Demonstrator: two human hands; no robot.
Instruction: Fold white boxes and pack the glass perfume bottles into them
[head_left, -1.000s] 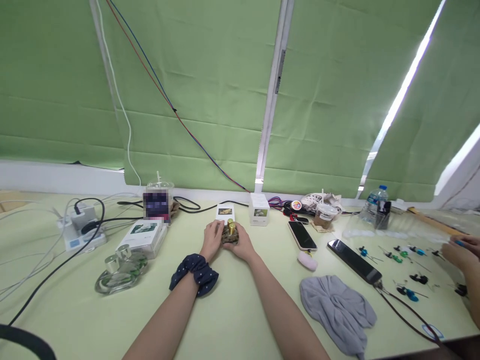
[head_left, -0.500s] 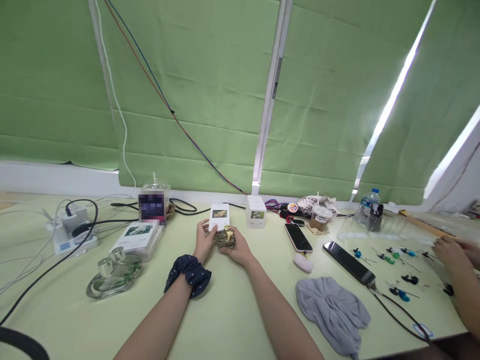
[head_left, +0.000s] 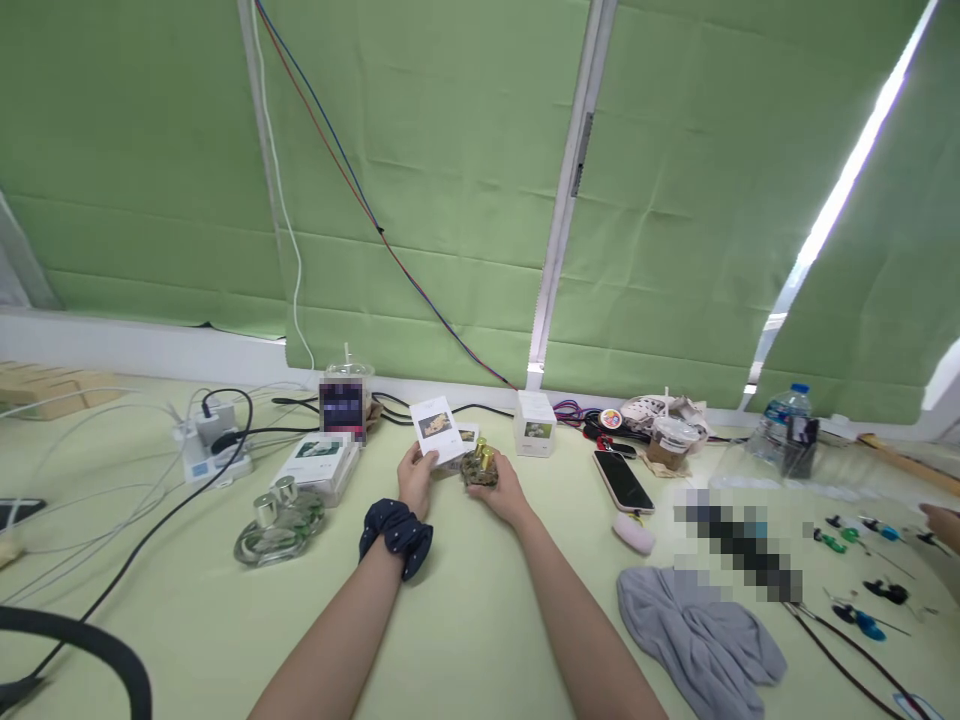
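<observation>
My left hand point(head_left: 416, 482), with a dark dotted scrunchie point(head_left: 395, 540) on the wrist, is closed on a white box point(head_left: 437, 431) with a brownish picture, tilted to the left. My right hand point(head_left: 504, 492) is wrapped around brownish glass perfume bottles point(head_left: 480, 467) with gold caps, just right of that box. Partly hidden behind the held box and the bottles is another white box point(head_left: 466, 436). Farther back and to the right stands a white box with a green picture point(head_left: 534, 424). At left, greenish clear perfume bottles point(head_left: 279, 528) with silver caps stand before flat white boxes point(head_left: 318, 465).
A power strip with cables point(head_left: 215, 455) and a lidded cup point(head_left: 346, 405) are at left. Rightward lie a phone point(head_left: 623, 481), a pink pouch point(head_left: 634, 534), grey cloth point(head_left: 697, 635), an iced drink point(head_left: 670, 442) and small coloured parts point(head_left: 862, 620). Another person's hand point(head_left: 941, 525) shows at the right edge.
My left hand has raised and tilted the white box, uncovering another box behind. The bottles are now in my right hand alone. The view has swung left.
</observation>
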